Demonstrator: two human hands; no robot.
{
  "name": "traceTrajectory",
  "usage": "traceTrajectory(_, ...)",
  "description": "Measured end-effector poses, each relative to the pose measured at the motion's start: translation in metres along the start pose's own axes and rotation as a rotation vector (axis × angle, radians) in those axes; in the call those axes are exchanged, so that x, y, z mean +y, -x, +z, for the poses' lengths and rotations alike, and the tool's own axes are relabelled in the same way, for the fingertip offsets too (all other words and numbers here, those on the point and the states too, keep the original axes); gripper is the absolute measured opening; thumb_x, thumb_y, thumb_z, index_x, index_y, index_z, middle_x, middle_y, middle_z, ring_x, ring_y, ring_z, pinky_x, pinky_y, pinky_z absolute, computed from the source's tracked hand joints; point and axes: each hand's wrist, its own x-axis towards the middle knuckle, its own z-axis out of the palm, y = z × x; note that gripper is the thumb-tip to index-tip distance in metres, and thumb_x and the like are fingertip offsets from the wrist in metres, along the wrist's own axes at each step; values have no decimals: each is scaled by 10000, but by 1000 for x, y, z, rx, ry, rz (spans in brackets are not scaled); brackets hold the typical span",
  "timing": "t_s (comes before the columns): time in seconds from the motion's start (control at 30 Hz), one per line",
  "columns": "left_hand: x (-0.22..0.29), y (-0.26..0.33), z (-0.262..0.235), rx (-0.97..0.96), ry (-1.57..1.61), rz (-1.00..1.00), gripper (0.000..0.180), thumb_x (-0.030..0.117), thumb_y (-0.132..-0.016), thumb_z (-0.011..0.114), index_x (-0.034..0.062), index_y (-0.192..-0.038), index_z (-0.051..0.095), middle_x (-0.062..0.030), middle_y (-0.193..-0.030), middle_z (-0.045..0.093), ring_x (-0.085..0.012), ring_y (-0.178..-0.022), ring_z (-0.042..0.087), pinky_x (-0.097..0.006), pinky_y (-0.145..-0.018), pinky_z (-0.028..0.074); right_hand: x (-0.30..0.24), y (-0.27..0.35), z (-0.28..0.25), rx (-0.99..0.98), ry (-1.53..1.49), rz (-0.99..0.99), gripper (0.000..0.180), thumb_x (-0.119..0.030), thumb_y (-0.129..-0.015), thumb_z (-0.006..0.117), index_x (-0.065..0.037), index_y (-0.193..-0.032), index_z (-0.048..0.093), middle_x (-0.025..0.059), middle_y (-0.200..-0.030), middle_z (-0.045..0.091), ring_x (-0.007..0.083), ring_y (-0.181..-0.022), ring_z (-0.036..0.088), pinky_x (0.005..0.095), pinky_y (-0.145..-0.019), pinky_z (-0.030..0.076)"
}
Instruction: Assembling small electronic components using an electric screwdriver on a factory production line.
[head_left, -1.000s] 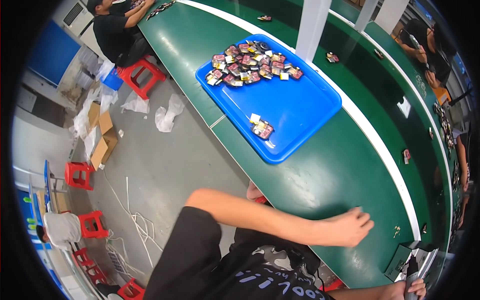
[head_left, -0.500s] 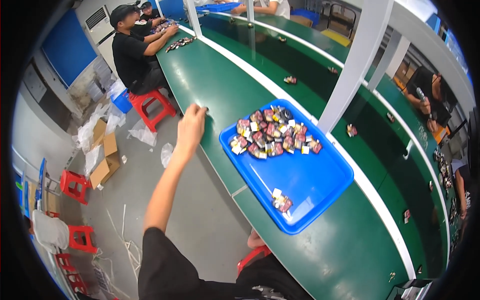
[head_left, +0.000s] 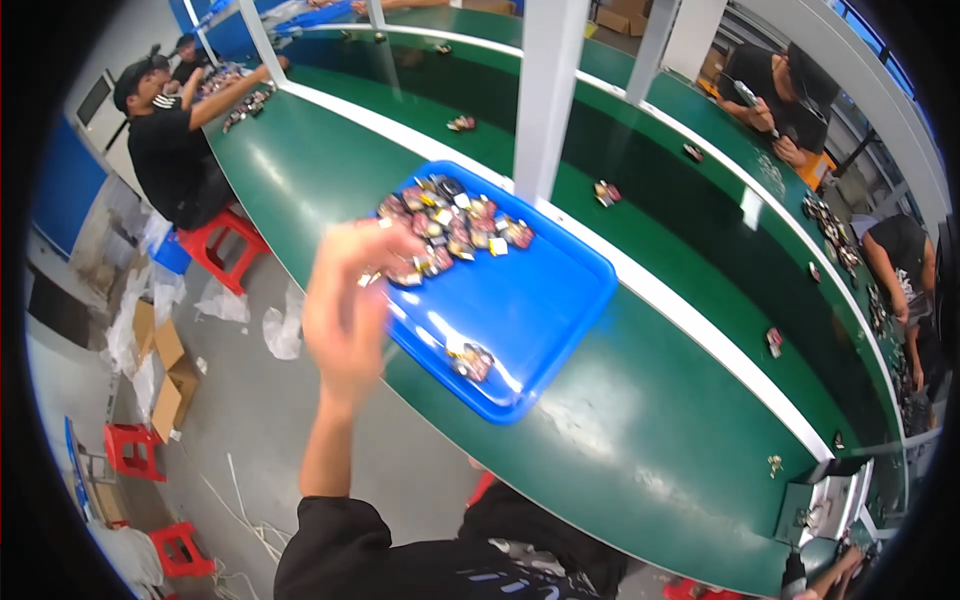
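My left hand is raised over the near left edge of the blue tray. Its fingers are curled and smeared by motion, so whether they hold anything cannot be made out. Just beyond the fingertips, a cluster of small dark-red and black parts with white and yellow bits fills the far left of the tray. One similar part lies apart near the tray's front. My right hand is not in view.
The tray sits on a green workbench beside a white post. Beyond a white rail, a green belt carries scattered parts. Co-workers sit around it. At lower right are a metal box and another person's hand near a dark tool.
The view has swung right, shifting the bench and tray leftward. My left hand has come from left of the tray to over its edge. The small dark thing at its fingertips no longer shows clearly.
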Motion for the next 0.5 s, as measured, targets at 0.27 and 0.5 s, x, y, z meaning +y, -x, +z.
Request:
traceTrajectory(0.27, 266, 23, 127, -207, 1126, -168, 638, 520, -929, 564, -96, -1088, 608, -252, -1104, 628, -297, -903, 688, -324, -753, 564, 25, -25, -75, 143, -100, 169, 405, -448, -1000, 526, -73, -847, 546, 44, -654, 500, 143, -387, 385, 293, -375, 352)
traceTrajectory(0.5, 319, 44, 182, -912, 896, -390, 680, 424, -727, 658, 18, -1265, 564, -202, -1308, 556, -265, -1186, 555, -320, -933, 496, 55, -49, -147, -38, -839, 176, 321, -388, -1038, 487, -102, -894, 505, 17, -674, 459, 110, -391, 346, 250, -370, 312)
